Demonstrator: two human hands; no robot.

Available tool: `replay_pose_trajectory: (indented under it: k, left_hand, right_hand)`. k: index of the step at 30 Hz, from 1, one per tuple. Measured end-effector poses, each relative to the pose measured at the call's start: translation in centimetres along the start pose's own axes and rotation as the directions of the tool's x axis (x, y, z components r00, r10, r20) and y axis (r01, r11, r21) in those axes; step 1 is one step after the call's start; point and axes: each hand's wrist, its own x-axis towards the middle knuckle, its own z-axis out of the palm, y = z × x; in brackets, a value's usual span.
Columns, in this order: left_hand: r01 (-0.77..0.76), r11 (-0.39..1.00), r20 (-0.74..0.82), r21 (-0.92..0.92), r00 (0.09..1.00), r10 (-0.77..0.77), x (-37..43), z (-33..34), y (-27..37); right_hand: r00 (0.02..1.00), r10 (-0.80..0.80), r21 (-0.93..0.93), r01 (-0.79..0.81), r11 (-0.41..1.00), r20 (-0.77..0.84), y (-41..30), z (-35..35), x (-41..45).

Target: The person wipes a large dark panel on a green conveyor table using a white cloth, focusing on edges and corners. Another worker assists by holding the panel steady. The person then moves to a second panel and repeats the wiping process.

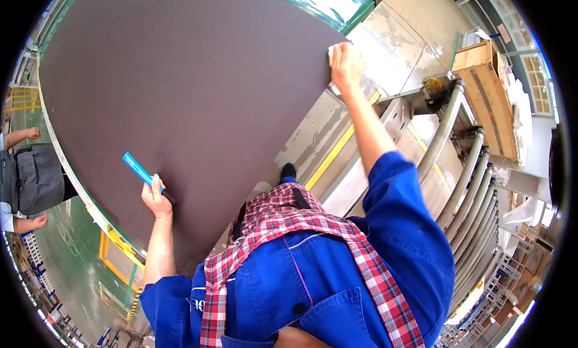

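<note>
A large dark brown, flat sheet [194,86] spreads out before me. Over its near left part, my left hand [157,198] grips a slim blue tool [137,168] with a dark end showing below the fist; its exact kind is unclear. My right hand [347,66] is at the sheet's right edge, near the far corner. Its fingers are curled on a small wad of white material [331,55], perhaps cloth, mostly hidden by the hand.
Metal rollers [440,131] of a conveyor run along my right. Behind them stands a wooden crate [485,99]. Green-edged glass or film [334,5] shows past the sheet's far edge. Another person [38,178] stands beyond the left edge. A yellow frame [119,248] sits at lower left.
</note>
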Motion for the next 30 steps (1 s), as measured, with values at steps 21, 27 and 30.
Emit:
replay_pose_trajectory:
  k: [21,27,30]
  left_hand:
    - [-0.035,0.958,-0.028,0.285,0.999,0.045,-0.4,0.4,0.2]
    - [0.215,0.919,-0.322,0.33,0.941,-0.104,-0.1,3.1,0.5]
    - [0.284,0.923,-0.424,0.261,0.892,-0.155,0.3,6.9,1.6]
  right_hand:
    - [0.957,0.076,0.383,-0.185,0.905,0.281,7.1,0.5,4.7]
    - [0.785,0.051,0.441,-0.398,0.804,0.617,6.9,-0.2,7.2]
    - [0.701,-0.125,0.505,-0.366,0.782,0.702,7.4,-0.4,7.8]
